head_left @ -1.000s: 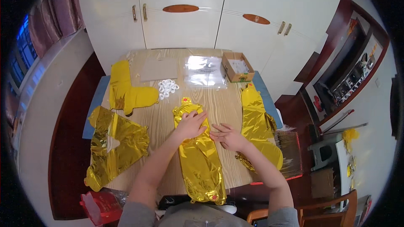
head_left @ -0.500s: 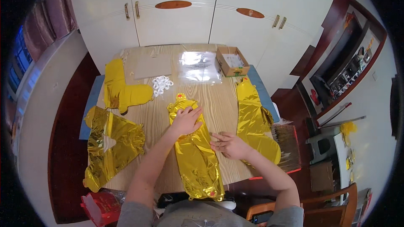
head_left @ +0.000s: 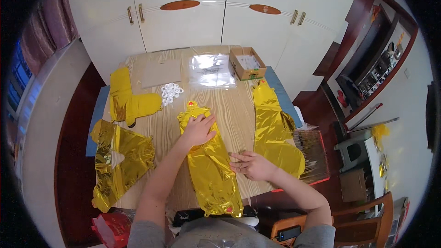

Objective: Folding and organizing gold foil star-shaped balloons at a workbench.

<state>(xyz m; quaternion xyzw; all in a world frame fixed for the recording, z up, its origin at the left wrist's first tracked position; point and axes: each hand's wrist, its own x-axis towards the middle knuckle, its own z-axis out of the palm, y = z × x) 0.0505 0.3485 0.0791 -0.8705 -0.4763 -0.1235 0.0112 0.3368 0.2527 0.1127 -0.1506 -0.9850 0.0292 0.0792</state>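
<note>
A flat gold foil balloon [head_left: 212, 174] lies lengthwise on the wooden table [head_left: 239, 110] in front of me. My left hand [head_left: 199, 130] presses flat on its upper part, fingers spread. At the balloon's right edge, lower down, my right hand [head_left: 250, 164] rests with its fingers on the foil. Neither hand lifts anything.
More gold foil balloons lie at the right [head_left: 272, 128], the far left [head_left: 129, 101] and the near left [head_left: 120, 160]. A pile of small white rings [head_left: 171, 93], a sheet of cardboard [head_left: 161, 73], clear plastic bags [head_left: 211, 70] and an open cardboard box [head_left: 247, 63] lie at the back. White cupboards stand behind.
My right hand has slid down and right along the balloon's edge. The left hand stays on the upper part. The view has shifted slightly.
</note>
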